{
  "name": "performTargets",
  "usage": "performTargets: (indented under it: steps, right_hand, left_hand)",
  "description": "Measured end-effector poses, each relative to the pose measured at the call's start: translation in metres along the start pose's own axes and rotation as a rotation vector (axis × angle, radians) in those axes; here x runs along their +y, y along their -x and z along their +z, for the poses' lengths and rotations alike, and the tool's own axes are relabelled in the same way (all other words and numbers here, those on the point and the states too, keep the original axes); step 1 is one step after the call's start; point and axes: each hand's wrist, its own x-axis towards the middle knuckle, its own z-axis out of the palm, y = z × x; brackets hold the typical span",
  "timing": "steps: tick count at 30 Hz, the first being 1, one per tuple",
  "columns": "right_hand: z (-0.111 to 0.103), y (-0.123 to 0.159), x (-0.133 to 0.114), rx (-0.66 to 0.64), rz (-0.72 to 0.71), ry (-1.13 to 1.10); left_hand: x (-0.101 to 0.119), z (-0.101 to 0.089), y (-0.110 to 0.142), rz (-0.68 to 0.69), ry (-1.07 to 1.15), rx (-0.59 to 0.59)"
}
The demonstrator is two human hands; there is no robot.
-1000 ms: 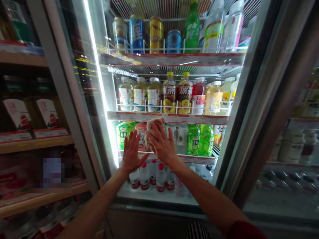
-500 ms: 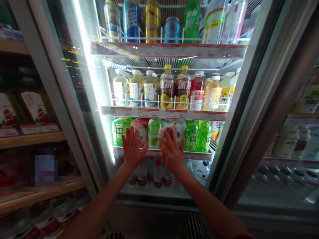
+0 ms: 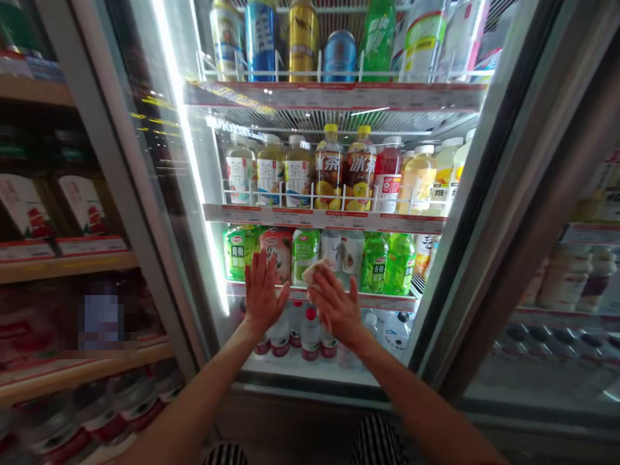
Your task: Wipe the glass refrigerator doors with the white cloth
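Observation:
A glass door [image 3: 310, 258] of a lit drinks fridge stands in front of me, with bottles showing through it. My left hand [image 3: 264, 294] lies flat against the glass, fingers spread, over the red-labelled bottle [image 3: 277, 248]. To its right, my right hand [image 3: 334, 303] presses a crumpled pale cloth [image 3: 317, 271] to the glass, with the fingers laid over it. Behind the cloth are a green-labelled bottle [image 3: 305, 248] and clear bottles [image 3: 343, 248]. The underside of the cloth is hidden.
Cans and bottles [image 3: 303, 39] fill the upper shelf, and tea bottles [image 3: 298, 171] stand on the one below. A metal door frame [image 3: 489, 194] rises at right. Left of the fridge, an open shelf [image 3: 97, 258] holds more bottles.
My right hand has slid the cloth slightly down the glass. The left hand stays flat on the glass, a little lower. The whole view has shifted slightly.

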Motion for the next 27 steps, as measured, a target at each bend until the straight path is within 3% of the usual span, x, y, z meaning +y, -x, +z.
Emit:
performTargets:
  steps: [2,5,7,9,11,13,15,19,21,25,27]
  right_hand:
    - [-0.01,-0.008,0.02,0.085,0.063,0.043]
    - [-0.028,-0.018,0.062,0.339,0.357,0.187]
    - [-0.028,-0.017,0.065,0.334,0.406,0.211]
    - [-0.018,-0.007,0.043,0.169,0.24,0.148]
    - [-0.005,0.003,0.014,-0.013,-0.024,0.065]
    - [0.003,-0.001,-0.004,-0.121,-0.216,0.021]
    - [0.004,-0.023,-0.005,-0.108,-0.216,0.026]
    - [0.008,-0.069,0.003,0.093,0.103,0.081]
    - [0.018,-0.063,-0.014,0.034,0.023,0.049]
    - [0.043,-0.033,-0.063,-0.199,-0.377,-0.088]
    - [0.05,-0.046,-0.072,-0.181,-0.38,-0.092]
  left_hand:
    - [-0.002,-0.002,0.002,0.032,-0.005,0.007]
    - [-0.001,0.0,0.004,0.023,-0.015,0.017]
    - [0.002,0.001,0.005,-0.008,-0.022,0.012]
    - [0.004,0.001,0.009,-0.028,-0.03,-0.006]
    - [0.004,-0.002,0.015,-0.012,-0.036,-0.04]
    - [-0.001,-0.008,0.022,0.027,-0.047,-0.082]
    - [-0.008,-0.016,0.028,0.07,-0.059,-0.133]
    - [-0.029,-0.031,0.041,0.046,-0.097,-0.156]
    - [-0.04,-0.037,0.05,-0.019,-0.13,-0.141]
    - [-0.065,-0.05,0.075,-0.167,-0.175,-0.174]
    - [-0.078,-0.057,0.086,-0.275,-0.192,-0.164]
